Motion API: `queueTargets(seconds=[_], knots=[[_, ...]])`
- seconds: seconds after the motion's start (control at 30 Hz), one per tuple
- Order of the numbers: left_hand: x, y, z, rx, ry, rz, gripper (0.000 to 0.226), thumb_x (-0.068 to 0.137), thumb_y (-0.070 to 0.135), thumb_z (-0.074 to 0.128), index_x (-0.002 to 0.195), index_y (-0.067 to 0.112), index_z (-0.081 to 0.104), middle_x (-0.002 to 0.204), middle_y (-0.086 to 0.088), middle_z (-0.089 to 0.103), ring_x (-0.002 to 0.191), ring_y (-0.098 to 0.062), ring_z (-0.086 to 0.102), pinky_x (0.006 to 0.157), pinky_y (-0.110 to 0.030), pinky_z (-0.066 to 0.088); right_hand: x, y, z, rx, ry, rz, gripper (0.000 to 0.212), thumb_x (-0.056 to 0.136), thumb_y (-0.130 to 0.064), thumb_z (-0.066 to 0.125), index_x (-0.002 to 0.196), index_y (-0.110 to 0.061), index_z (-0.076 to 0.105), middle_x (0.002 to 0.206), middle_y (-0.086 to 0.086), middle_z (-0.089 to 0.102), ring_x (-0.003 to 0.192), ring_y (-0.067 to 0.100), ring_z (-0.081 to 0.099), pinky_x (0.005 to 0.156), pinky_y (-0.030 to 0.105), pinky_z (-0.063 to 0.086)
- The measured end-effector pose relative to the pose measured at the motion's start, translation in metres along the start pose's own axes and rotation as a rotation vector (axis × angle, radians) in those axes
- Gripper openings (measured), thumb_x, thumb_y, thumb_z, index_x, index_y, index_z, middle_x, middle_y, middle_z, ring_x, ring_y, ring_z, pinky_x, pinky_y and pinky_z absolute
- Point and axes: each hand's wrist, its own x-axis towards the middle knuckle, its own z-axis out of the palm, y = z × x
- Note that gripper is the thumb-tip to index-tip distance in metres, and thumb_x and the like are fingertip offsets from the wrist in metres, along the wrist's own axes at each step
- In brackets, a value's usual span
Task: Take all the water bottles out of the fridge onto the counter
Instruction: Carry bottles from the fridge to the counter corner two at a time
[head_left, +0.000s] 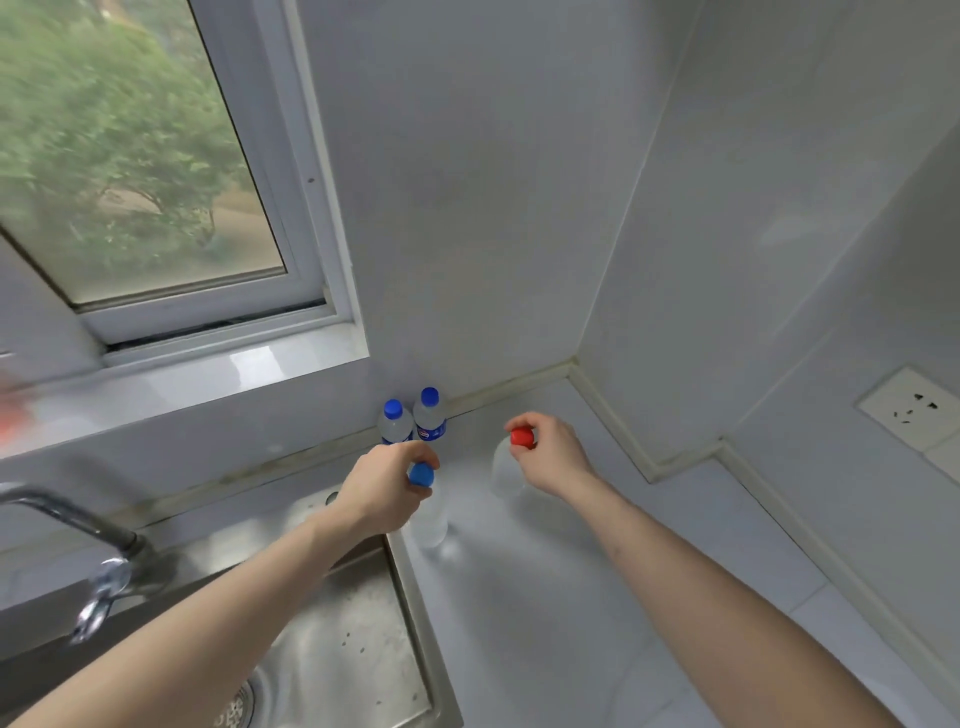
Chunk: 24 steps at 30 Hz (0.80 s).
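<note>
Both arms reach forward over the counter (597, 597). The left hand (382, 491) grips the blue-capped bottle (430, 512) by its cap, beside the sink (410, 587) rim. The right hand (550, 452) pinches the red-capped bottle (506, 470) at its cap. Two blue-capped bottles (413, 418) stand upright against the back wall, near the corner.

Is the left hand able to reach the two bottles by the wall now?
Probably not yet: the left hand already grips a blue-capped bottle by its top. The two bottles stand just beyond it, nothing between.
</note>
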Motion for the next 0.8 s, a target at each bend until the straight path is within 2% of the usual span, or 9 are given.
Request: queueTargets(seconds=[0.2, 0.33, 0.57, 0.8], knots=[[0.027, -0.002, 0.0, 0.01, -0.012, -0.044, 0.026, 0.086, 0.024, 0.073, 0.108, 0.036, 0.067, 0.101, 0.008, 0.068, 0.087, -0.021, 0.063, 0.079, -0.034, 0.055, 0.068, -0.013, 0.022, 0.017, -0.031, 0.005, 0.028, 0.092, -0.015, 0.071, 0.119, -0.02, 0.073, 0.121, 0.003, 0.073, 0.113, 0.025, 0.068, 0.097, 0.029, 0.051], [0.042, -0.001, -0.001, 0.033, -0.031, -0.039, 0.026, 0.085, 0.026, 0.074, 0.107, 0.037, 0.066, 0.106, 0.01, 0.07, 0.087, -0.02, 0.063, 0.076, -0.032, 0.053, 0.105, -0.022, 0.036, 0.034, -0.057, -0.005, 0.027, 0.093, -0.013, 0.068, 0.119, -0.019, 0.072, 0.122, 0.003, 0.072, 0.112, 0.025, 0.067, 0.092, 0.025, 0.048], [0.053, -0.005, -0.004, 0.087, -0.115, -0.047, 0.034, 0.077, 0.03, 0.084, 0.107, 0.035, 0.069, 0.109, 0.02, 0.068, 0.096, -0.015, 0.063, 0.085, -0.031, 0.053, 0.142, -0.033, 0.061, 0.03, -0.111, 0.009, 0.029, 0.094, -0.011, 0.064, 0.12, -0.021, 0.072, 0.127, 0.002, 0.071, 0.116, 0.025, 0.066, 0.096, 0.028, 0.051], [0.056, -0.008, 0.0, 0.063, -0.07, -0.062, 0.036, 0.074, 0.028, 0.086, 0.105, 0.035, 0.069, 0.106, 0.02, 0.07, 0.096, -0.014, 0.063, 0.085, -0.031, 0.054, 0.158, -0.044, 0.07, 0.001, -0.146, -0.004, 0.036, 0.097, -0.008, 0.058, 0.131, -0.017, 0.068, 0.136, 0.006, 0.067, 0.123, 0.027, 0.063, 0.1, 0.027, 0.048]])
